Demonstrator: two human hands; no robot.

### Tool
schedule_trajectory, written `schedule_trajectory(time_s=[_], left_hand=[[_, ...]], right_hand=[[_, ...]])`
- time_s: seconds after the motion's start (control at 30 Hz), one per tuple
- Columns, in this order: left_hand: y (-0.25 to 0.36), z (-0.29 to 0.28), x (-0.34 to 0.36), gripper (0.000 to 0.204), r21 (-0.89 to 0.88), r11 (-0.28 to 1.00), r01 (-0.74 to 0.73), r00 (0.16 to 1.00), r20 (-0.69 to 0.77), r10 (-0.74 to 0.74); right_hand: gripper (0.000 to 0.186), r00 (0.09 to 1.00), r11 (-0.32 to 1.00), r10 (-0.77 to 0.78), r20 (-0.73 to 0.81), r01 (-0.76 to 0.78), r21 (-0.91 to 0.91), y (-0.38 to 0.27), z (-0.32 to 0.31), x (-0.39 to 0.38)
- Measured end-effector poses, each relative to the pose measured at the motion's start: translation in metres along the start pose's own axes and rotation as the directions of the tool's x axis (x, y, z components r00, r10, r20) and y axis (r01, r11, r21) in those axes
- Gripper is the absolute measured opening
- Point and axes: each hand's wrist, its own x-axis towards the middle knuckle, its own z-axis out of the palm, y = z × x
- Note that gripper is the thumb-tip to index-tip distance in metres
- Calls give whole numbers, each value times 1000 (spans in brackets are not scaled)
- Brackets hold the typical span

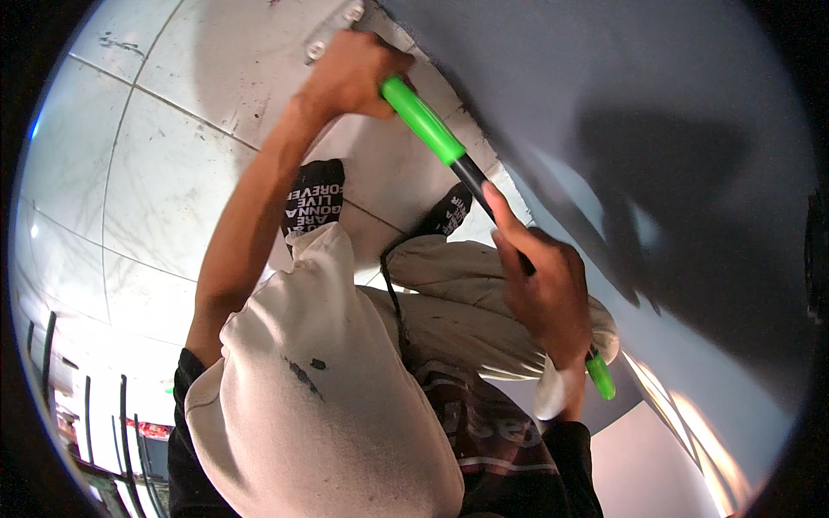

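Note:
A long-handled scraper (427, 123), green and black, slants from the top centre down to the right. My left hand (358, 71) is closed round its far end, close to a flat metal head (332, 33) with bolts, low over the floor tiles. Lower on the black part of the shaft, my right hand (548, 285) is wrapped, with its index finger lying along it. The handle's green butt end (600, 376) sticks out below that wrist. The scraper's working edge is cut off or too small to make out.
A grey-blue wall (553, 69) rises close on the right, with my shadow on it. White floor tiles (181, 164) carry dark smudges. My feet in black printed socks (315, 194) and my beige trouser knee (319, 388) are below my arms. Dark metal bars (125, 432) stand at lower left.

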Motion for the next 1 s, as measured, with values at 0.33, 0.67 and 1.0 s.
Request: schedule_trajectory(time_s=[0.33, 0.67, 1.0], left_hand=[[-3, -8, 0, 26, 9, 999, -31, 999, -42, 31], [-4, -6, 6, 25, 12, 1000, 6, 1000, 7, -6], [6, 6, 9, 22, -54, 998, -13, 1000, -17, 12]], right_hand=[[48, 999, 997, 49, 5, -49, -59, -4, 1, 2], [47, 999, 999, 29, 31, -29, -20, -8, -9, 3], [46, 996, 986, 68, 49, -59, -153, -2, -17, -1]])
